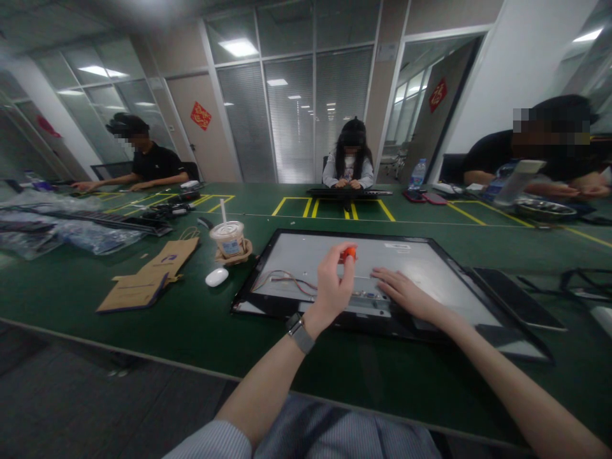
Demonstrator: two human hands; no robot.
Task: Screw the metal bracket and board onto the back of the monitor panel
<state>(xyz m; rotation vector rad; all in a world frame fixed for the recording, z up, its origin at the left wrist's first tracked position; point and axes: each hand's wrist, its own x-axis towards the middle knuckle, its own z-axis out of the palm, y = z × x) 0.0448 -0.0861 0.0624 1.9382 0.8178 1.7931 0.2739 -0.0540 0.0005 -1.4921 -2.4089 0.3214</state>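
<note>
An opened monitor (329,245) lies flat on the green table, its grey metal inside facing up within a black frame. My left hand (335,275), with a watch on the wrist, is closed around an orange handle, apparently a screwdriver (350,252), above the middle of the panel. Its shaft is hidden. My right hand (401,292) rests on the metal with its fingers stretched out, beside the connector strip (368,295). Thin coloured wires (291,279) run across the panel to the left of my hands.
Left of the monitor are a lidded drink cup (228,237) in a carton holder, a white mouse (217,276) and a paper bag (148,277). A black slab (519,296) and cables (574,280) lie to the right. Three people sit across the table.
</note>
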